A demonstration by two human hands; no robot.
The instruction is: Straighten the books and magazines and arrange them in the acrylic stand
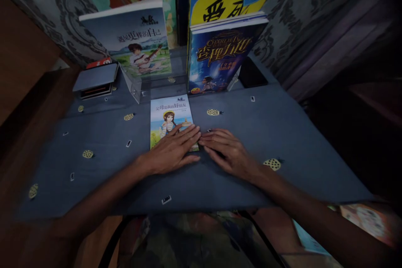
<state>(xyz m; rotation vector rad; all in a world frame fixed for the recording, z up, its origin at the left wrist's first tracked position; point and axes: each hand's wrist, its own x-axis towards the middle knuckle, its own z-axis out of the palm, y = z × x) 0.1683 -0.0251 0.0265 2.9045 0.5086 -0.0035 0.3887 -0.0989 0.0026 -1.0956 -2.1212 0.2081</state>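
The left hand lies palm down and flat, its fingers stretched out close together across the lower part of a small book, gripping nothing that shows. The right hand rests beside the book's lower right corner, fingers extended, slightly bent and gathered, with nothing visible in it; its fingertips come right up to those of the left (whether they press the book's edge, I cannot tell).

The small book lies face up on a blue-grey cloth printed with pineapples, in front of the person. The left hand hides part of its cover, including the lower body of the drawn figure in a yellow hat.

Just beyond its upper edge, a clear stand blocks the way back. A book with a guitar player on its cover leans there on the left, and a dark blue book stands on the right, hiding the lower part of a blue-and-yellow book. A dark flat object lies to the right of the stand; a grey-topped item sits to its left, near something red. Patterned curtains hang behind.
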